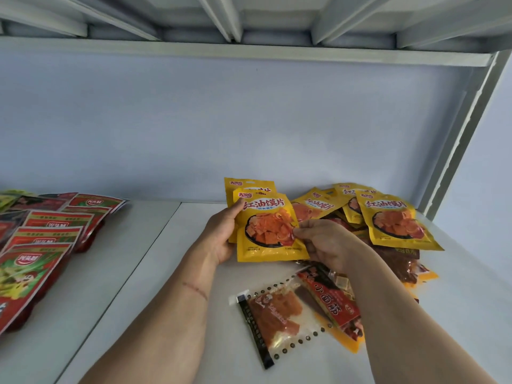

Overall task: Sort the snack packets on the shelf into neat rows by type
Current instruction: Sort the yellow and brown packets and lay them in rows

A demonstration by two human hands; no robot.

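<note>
A white shelf [144, 273] is seen, backed by a pale blue-grey wall [194, 128] and roofed by the ribbed underside of the shelf above [249, 20]; a white upright post [468, 128] stands at the right. A seam is visible running from front to back across the shelf surface.

At the left, red and green snack packets [41, 245] are laid in overlapping rows. At the right rear, a loose heap of yellow packets [393, 217] is piled over darker red ones. In front of the heap, a clear packet with an orange strip [274, 314] and a red packet [329, 300] are lying flat on the shelf, touching each other.

Two yellow packets [266, 225], one behind the other, are held upright above the shelf. Their left edge is gripped by the left hand [221, 234], thumb in front. The right edge of the front one is pinched by the right hand [324, 242].
</note>
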